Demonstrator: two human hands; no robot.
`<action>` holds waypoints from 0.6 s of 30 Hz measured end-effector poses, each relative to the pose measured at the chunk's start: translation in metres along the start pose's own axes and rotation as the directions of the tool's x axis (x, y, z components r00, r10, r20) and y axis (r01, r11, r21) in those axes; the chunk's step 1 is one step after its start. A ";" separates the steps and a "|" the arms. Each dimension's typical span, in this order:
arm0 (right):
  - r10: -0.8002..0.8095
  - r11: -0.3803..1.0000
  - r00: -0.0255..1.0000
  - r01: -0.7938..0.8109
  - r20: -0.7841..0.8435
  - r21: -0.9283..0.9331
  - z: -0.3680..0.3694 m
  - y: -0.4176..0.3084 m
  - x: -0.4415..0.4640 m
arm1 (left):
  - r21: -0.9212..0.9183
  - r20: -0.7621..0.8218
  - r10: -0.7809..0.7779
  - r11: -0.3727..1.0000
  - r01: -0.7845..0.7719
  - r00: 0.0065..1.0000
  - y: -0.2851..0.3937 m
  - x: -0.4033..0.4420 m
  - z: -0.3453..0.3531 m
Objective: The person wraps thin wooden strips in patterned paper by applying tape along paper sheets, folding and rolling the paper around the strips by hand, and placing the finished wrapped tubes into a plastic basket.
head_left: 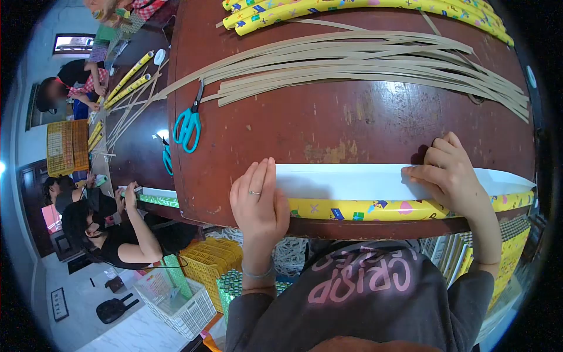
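Along the near table edge lies a sheet of wrapping paper (352,180), its white back facing up. The near part is rolled and shows a yellow printed side (375,209). My left hand (258,199), with a ring on one finger, rests flat with straight fingers at the roll's left end. Toward the right, my right hand (448,173) has its fingers curled at the sheet's far white edge, with the thumb side against the paper. Its palm is hidden.
Long flat strips (352,64) lie across the table beyond the paper. Teal-handled scissors (187,126) are at the left, and finished-looking yellow rolls (363,9) at the far side. A co-worker (123,229) handles green paper (158,198) at the adjoining table. A white basket (176,305) stands below.
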State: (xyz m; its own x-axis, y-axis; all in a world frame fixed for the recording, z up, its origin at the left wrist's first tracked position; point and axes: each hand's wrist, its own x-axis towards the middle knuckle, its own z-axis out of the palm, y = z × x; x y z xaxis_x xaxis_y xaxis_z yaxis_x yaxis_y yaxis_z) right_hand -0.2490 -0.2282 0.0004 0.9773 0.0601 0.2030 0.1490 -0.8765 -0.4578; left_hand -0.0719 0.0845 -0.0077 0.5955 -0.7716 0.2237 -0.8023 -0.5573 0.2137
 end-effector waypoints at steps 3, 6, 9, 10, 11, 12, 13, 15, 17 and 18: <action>-0.001 1.000 1.000 0.001 0.001 0.001 0.000 -0.001 0.000 | 0.084 -0.021 0.038 0.996 -0.036 0.999 0.001 -0.001 0.002; -0.009 1.000 1.000 0.008 -0.006 -0.006 -0.001 0.000 0.000 | -0.044 -0.043 0.067 0.997 -0.069 0.997 0.006 0.001 0.003; -0.016 1.000 1.000 0.016 -0.007 -0.025 -0.001 0.000 0.000 | -0.101 -0.011 0.060 0.993 -0.061 0.998 0.014 0.005 0.003; -0.017 0.999 1.000 0.017 -0.008 -0.032 0.000 0.000 0.000 | -0.070 0.009 0.070 0.995 -0.069 0.997 0.018 0.008 0.003; -0.017 0.999 1.000 0.017 -0.009 -0.033 0.000 0.000 -0.001 | -0.038 0.029 0.080 0.996 -0.079 0.996 0.021 0.011 0.002; -0.017 0.999 1.000 0.016 -0.011 -0.032 0.000 0.000 -0.001 | -0.038 0.029 0.081 0.996 -0.080 0.996 0.024 0.014 0.002; -0.016 0.999 1.000 0.015 -0.013 -0.030 0.000 0.000 -0.001 | -0.040 0.056 0.101 0.994 -0.099 0.993 0.026 0.017 0.002; -0.017 1.000 1.000 0.016 -0.011 -0.011 0.000 0.001 -0.001 | -0.044 0.084 0.125 0.992 -0.121 0.989 0.027 0.018 0.003; -0.014 1.000 1.000 0.014 -0.008 0.007 -0.001 0.001 -0.002 | -0.027 0.085 0.123 0.992 -0.121 0.989 0.025 0.016 0.004; -0.016 1.000 1.000 0.016 -0.014 0.004 -0.001 0.001 -0.001 | -0.028 0.087 0.126 0.992 -0.124 0.988 0.026 0.016 0.005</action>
State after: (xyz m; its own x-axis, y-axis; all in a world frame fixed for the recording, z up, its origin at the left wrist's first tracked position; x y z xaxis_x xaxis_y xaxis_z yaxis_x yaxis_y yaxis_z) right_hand -0.2504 -0.2296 0.0006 0.9725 0.0674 0.2228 0.1655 -0.8734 -0.4580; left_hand -0.0832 0.0567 -0.0030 0.4837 -0.8595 0.1652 -0.8686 -0.4483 0.2111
